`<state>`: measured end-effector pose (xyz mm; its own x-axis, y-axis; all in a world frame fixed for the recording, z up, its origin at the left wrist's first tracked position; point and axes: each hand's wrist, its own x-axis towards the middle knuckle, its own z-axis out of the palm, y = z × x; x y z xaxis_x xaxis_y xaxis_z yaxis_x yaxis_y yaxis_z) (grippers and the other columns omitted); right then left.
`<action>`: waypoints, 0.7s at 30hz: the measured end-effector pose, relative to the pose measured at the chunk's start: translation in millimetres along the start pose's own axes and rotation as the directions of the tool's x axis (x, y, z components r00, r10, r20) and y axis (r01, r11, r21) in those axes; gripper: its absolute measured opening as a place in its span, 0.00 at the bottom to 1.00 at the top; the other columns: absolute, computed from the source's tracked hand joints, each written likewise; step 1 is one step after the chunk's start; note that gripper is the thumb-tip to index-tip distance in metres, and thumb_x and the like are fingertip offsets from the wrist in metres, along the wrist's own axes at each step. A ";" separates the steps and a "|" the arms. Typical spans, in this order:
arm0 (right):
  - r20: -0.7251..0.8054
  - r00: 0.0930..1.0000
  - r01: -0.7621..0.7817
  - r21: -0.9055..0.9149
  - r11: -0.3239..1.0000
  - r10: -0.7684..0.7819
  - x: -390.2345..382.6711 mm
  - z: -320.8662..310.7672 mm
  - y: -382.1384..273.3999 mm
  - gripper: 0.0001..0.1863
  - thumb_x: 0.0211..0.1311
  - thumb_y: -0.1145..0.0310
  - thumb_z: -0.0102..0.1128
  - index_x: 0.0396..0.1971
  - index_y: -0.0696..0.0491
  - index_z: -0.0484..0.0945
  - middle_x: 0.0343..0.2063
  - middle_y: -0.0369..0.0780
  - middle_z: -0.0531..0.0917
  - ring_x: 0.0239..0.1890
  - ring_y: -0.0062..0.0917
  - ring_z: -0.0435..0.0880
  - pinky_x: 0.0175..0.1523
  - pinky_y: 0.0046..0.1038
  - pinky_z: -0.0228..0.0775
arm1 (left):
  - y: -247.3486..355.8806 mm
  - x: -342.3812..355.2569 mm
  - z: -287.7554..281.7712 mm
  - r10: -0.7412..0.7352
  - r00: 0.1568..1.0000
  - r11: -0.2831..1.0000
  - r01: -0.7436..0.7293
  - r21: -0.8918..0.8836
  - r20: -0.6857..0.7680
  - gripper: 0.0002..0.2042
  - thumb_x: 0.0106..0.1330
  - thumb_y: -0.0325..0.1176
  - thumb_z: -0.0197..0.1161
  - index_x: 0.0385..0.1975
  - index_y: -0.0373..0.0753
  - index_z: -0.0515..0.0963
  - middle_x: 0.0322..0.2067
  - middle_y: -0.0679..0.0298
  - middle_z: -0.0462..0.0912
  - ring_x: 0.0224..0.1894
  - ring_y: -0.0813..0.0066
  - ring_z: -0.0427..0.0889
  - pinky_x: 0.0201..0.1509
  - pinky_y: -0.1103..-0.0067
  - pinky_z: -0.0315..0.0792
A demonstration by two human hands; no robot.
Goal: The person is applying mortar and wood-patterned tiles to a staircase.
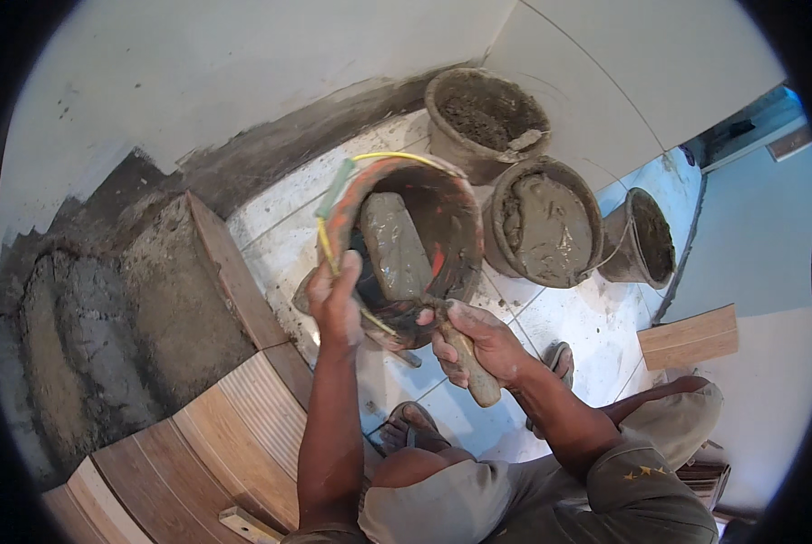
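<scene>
My left hand [336, 304] is closed on the rim of a tilted orange-brown bucket [472, 238], next to its yellow handle [322, 238]. The bucket's mouth faces me, and its inside is smeared with mortar. In my right hand [489, 343] is the wooden handle of a trowel [395, 247]. Its blade reaches into the bucket and is coated in wet grey mortar. Just right of this bucket stands another bucket [551, 227] filled with wet mortar.
Two more buckets, one holding dark mortar [487, 113] and one smaller [652, 238], stand on the white tiled floor [596, 317]. At left, rough mortar [97, 335] borders wood-look tiles [170, 453]. A loose tile piece [689, 336] lies at right. My feet are below the buckets.
</scene>
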<state>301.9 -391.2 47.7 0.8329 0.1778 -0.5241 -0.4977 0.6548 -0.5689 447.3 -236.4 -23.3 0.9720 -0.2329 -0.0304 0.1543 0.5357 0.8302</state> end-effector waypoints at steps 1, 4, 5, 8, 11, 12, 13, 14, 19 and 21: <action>-0.011 1.000 0.014 -0.004 1.000 -0.014 -6.4 -2.4 -4.8 0.23 0.77 0.48 0.46 0.54 0.53 0.72 0.21 0.35 0.74 0.15 0.22 0.72 0.20 0.24 0.67 | 0.2 0.6 -1.9 -0.013 1.000 1.000 0.013 -0.027 -0.008 0.23 0.71 0.31 0.58 0.63 0.28 0.70 0.56 0.60 0.77 0.57 0.73 0.74 0.65 0.77 0.64; -0.089 0.991 0.095 -0.041 0.995 -0.099 -29.9 -15.8 -19.0 0.21 0.76 0.52 0.49 0.54 0.53 0.72 0.22 0.36 0.75 0.17 0.22 0.73 0.22 0.24 0.68 | -1.5 5.9 -17.3 -0.022 0.999 1.000 0.022 0.003 -0.048 0.25 0.74 0.34 0.53 0.68 0.28 0.65 0.61 0.56 0.74 0.62 0.67 0.73 0.69 0.72 0.63; -0.191 0.956 0.162 -0.286 0.944 -0.222 -38.5 -23.5 -21.7 0.20 0.74 0.54 0.51 0.54 0.55 0.71 0.23 0.37 0.75 0.18 0.22 0.74 0.23 0.25 0.70 | 6.3 4.9 -10.5 -0.010 0.999 1.000 0.009 -0.029 -0.052 0.25 0.74 0.33 0.53 0.68 0.28 0.64 0.62 0.55 0.74 0.63 0.66 0.73 0.69 0.71 0.64; -0.345 0.811 0.152 -0.657 0.739 -0.473 -67.5 -74.1 -21.3 0.20 0.66 0.63 0.56 0.53 0.57 0.72 0.25 0.37 0.77 0.21 0.20 0.77 0.26 0.25 0.72 | 19.0 4.1 3.3 0.008 1.000 0.998 -0.010 -0.065 -0.031 0.26 0.74 0.32 0.51 0.70 0.30 0.62 0.65 0.53 0.70 0.64 0.65 0.72 0.69 0.71 0.65; -0.221 0.510 -0.305 -0.950 0.065 -0.831 -84.0 -99.1 -31.7 0.19 0.63 0.63 0.59 0.48 0.60 0.71 0.27 0.51 0.80 0.29 0.45 0.82 0.36 0.41 0.74 | 18.9 3.6 8.4 -0.011 0.998 0.999 0.009 -0.035 -0.069 0.26 0.74 0.32 0.51 0.70 0.30 0.63 0.64 0.53 0.71 0.64 0.64 0.72 0.69 0.71 0.64; -0.222 0.503 -0.312 -0.948 0.064 -0.835 -83.9 -105.6 -35.9 0.19 0.63 0.63 0.59 0.48 0.60 0.71 0.27 0.51 0.80 0.29 0.45 0.82 0.36 0.41 0.74 | 19.8 2.1 6.8 -0.038 0.997 0.999 0.037 -0.014 -0.066 0.26 0.74 0.33 0.51 0.70 0.32 0.64 0.65 0.54 0.70 0.65 0.64 0.71 0.70 0.71 0.63; -0.243 0.491 -0.410 -0.912 0.024 -0.836 -83.3 -117.4 -37.9 0.18 0.63 0.64 0.59 0.46 0.60 0.70 0.28 0.54 0.79 0.33 0.51 0.81 0.39 0.44 0.73 | 19.5 1.8 5.3 -0.065 0.996 0.998 0.065 0.009 -0.064 0.25 0.75 0.35 0.50 0.70 0.33 0.64 0.66 0.54 0.69 0.66 0.64 0.70 0.70 0.71 0.62; -0.261 0.483 -0.497 -0.868 -0.015 -0.836 -81.8 -118.6 -39.6 0.16 0.62 0.65 0.59 0.44 0.59 0.70 0.30 0.57 0.79 0.36 0.57 0.79 0.42 0.48 0.72 | 19.6 2.6 0.0 -0.064 0.996 0.998 0.065 0.008 -0.063 0.25 0.75 0.35 0.50 0.70 0.33 0.64 0.66 0.54 0.69 0.66 0.64 0.70 0.70 0.71 0.62; -0.314 0.443 -0.575 -0.818 0.002 -0.840 -84.6 -121.1 -43.8 0.14 0.62 0.66 0.59 0.44 0.56 0.69 0.35 0.55 0.79 0.38 0.56 0.79 0.42 0.50 0.70 | 16.8 5.2 5.5 -0.023 0.996 0.999 0.025 0.027 -0.089 0.26 0.73 0.36 0.52 0.70 0.34 0.65 0.65 0.55 0.70 0.64 0.64 0.71 0.69 0.71 0.62; -0.259 0.289 -0.520 -0.851 0.076 -0.921 -87.2 -107.9 -26.2 0.15 0.61 0.67 0.61 0.45 0.55 0.71 0.37 0.52 0.77 0.39 0.53 0.79 0.44 0.47 0.71 | 18.2 1.6 5.3 -0.019 0.994 0.998 0.026 0.059 -0.112 0.26 0.74 0.37 0.51 0.70 0.35 0.65 0.65 0.55 0.70 0.64 0.64 0.72 0.69 0.72 0.63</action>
<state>216.1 -503.1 40.0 0.6369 -0.7423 0.2083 -0.6766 -0.6677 -0.3105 450.8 -231.3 -5.4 0.9826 -0.1509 -0.1084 0.1687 0.4804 0.8606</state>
